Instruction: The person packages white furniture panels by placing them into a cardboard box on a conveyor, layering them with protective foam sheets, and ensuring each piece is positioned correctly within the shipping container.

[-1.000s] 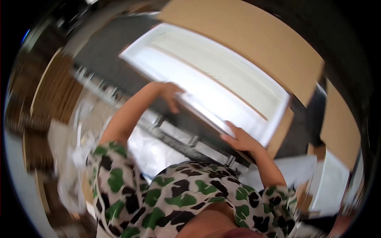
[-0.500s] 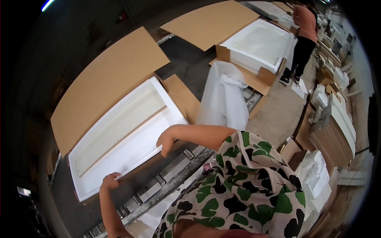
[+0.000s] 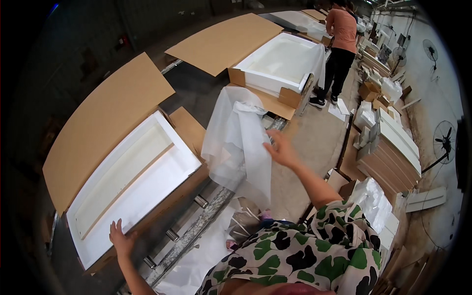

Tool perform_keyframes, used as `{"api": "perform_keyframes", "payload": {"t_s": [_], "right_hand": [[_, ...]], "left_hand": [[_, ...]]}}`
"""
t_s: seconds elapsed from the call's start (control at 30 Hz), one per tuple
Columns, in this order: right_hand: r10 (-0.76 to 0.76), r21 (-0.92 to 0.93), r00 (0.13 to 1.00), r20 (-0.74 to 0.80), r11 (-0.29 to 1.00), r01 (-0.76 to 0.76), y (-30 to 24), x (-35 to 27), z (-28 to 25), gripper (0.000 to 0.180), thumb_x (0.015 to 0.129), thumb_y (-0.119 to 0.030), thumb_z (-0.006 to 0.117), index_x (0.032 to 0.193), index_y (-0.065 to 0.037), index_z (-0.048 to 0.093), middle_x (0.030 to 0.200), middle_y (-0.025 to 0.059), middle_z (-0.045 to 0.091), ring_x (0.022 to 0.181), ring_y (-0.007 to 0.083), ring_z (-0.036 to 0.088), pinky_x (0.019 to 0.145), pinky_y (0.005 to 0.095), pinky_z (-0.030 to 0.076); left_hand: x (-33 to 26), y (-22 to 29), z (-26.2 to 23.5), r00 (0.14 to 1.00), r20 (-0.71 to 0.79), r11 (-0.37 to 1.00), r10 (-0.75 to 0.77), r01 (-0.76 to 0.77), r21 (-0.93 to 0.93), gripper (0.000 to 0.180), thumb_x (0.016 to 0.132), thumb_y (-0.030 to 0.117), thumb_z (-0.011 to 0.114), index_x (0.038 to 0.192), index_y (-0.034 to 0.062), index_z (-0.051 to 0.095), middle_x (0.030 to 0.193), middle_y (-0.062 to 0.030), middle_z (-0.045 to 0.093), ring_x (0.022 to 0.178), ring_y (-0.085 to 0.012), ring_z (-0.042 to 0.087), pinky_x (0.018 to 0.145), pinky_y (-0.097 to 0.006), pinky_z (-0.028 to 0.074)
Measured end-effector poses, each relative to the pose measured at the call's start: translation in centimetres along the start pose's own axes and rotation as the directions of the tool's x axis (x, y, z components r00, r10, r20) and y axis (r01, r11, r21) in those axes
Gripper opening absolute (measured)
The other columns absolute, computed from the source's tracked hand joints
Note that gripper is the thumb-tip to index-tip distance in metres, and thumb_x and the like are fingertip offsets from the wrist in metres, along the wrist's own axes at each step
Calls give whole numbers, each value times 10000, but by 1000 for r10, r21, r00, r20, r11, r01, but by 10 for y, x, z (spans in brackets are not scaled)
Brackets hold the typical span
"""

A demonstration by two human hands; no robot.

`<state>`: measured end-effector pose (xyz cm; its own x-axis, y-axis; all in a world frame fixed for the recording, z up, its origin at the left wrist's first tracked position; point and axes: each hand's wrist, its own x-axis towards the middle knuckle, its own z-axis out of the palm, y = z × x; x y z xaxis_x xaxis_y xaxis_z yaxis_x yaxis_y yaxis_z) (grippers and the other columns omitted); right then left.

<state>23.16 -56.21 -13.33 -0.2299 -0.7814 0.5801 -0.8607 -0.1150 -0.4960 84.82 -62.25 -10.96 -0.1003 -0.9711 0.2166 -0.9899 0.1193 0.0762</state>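
Observation:
In front of me on the left lies an open cardboard box (image 3: 169,200) with a white foam lining (image 3: 183,147). A pale flat panel (image 3: 129,169) with a thin brown edge strip is inside, along the far side. My left hand (image 3: 123,241) is open at the box's near edge, fingers spread over the foam rim; whether they touch it I cannot tell. To the right, my right hand (image 3: 281,149) is open, its fingers stretched toward a crumpled translucent packing sheet (image 3: 228,140). That sheet drapes over the conveyor beside the box's right end.
A brown lid flap (image 3: 105,130) stands out behind the box. Metal rollers (image 3: 201,200) line the conveyor's near side. Farther along is a second foam-lined box (image 3: 268,81), with a person (image 3: 342,37) beside it. Stacked boards (image 3: 388,155) and a fan (image 3: 445,142) are at right.
Both hands have let go of the near foam edge. My right hand has swung right, up to the packing sheet; the left has opened. The view has shifted to the right.

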Motion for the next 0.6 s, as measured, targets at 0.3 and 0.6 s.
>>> {"api": "perform_keyframes", "payload": {"t_s": [0.3,0.6], "right_hand": [[430,-62,880,203,902,-427,263,22,-104,597,809,-201,580,1324,-73,307,945,148,597,824,230,567,698,319,460],[682,-63,587,437,674,-736,386,-169,-121,479,778,-298,582,1198,-83,506,703,131,592,661,223,564,626,362,458]], "left_hand": [[-53,320,27,996,73,420,-51,88,-903,208,845,125,556,968,-33,611,1037,-144,611,1027,-225,539,921,-356,377],[-25,637,-137,345,-295,-396,891,275,-876,1024,697,789,251,1250,-61,394,1268,-230,409,1182,-296,409,976,-414,308]]}}
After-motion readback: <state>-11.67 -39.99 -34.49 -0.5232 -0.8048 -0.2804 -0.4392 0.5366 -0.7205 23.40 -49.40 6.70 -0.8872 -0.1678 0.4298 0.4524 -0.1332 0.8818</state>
